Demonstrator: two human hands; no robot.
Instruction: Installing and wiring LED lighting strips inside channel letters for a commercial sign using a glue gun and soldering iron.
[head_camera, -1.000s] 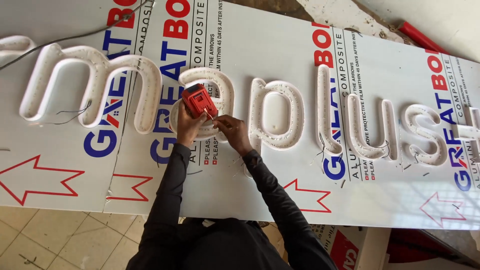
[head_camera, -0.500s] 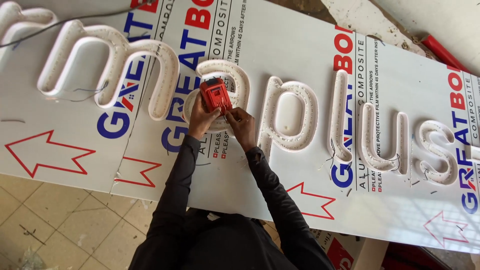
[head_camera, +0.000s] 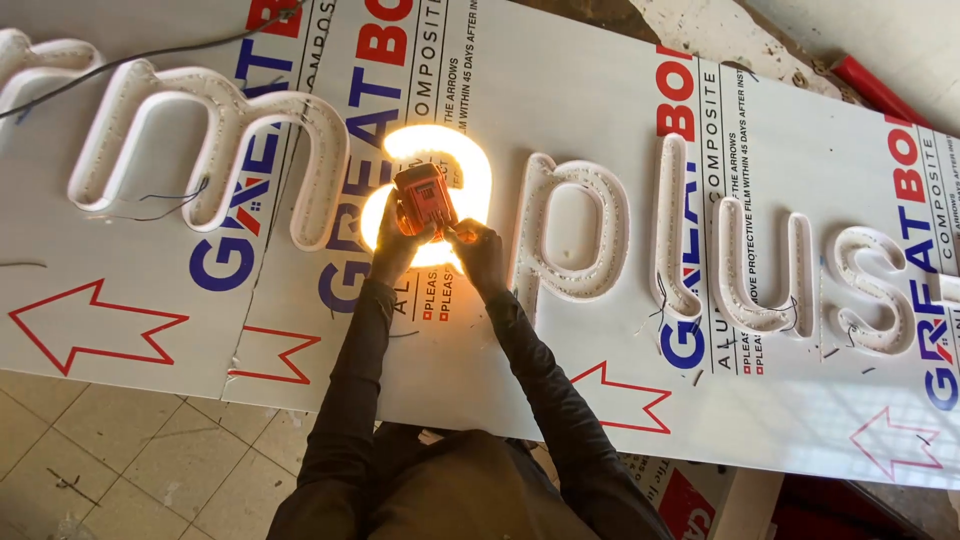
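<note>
Head view is showing white channel letters lying on a printed panel (head_camera: 560, 90), with loose wires (head_camera: 160, 205) hanging by the leftmost letters (head_camera: 200, 140). Near the middle, one letter (head_camera: 440, 160) is glowing warm yellow. Left hand (head_camera: 395, 245) is closing its grip around a red battery pack (head_camera: 425, 200), holding it just over the lit letter. Right hand (head_camera: 480, 255) is pinching something thin at the pack's lower corner; probably a wire end, but I cannot tell. To do this well, I think both contacts should be pressing steadily, with bare ends kept apart. Further right, the other letters (head_camera: 700, 250) are staying dark.
</note>
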